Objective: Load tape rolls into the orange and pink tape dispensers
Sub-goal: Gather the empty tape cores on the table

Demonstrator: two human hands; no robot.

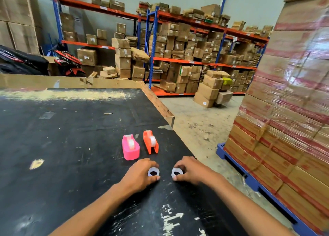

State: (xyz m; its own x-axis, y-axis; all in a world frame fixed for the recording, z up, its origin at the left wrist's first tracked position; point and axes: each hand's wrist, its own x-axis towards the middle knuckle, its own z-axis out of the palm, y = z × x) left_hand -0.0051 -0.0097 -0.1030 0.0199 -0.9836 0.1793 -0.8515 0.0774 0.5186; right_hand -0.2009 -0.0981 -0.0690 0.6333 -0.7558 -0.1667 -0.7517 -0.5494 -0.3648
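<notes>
A pink tape dispenser [130,147] and an orange tape dispenser [150,142] stand side by side on the black table [62,137], each with a clear roll showing in it. Just in front of them, two small clear tape rolls lie flat on the table. My left hand [140,173] grips the left tape roll [153,171] between thumb and fingers. My right hand [191,170] grips the right tape roll [177,172] the same way. The two rolls are a small gap apart.
The table's right edge [160,105] runs close beside the dispensers, with concrete floor beyond. A tall shrink-wrapped pallet of boxes [288,111] stands on the right. Shelving full of cartons [187,48] fills the back. A cardboard sheet [71,81] lines the table's far edge.
</notes>
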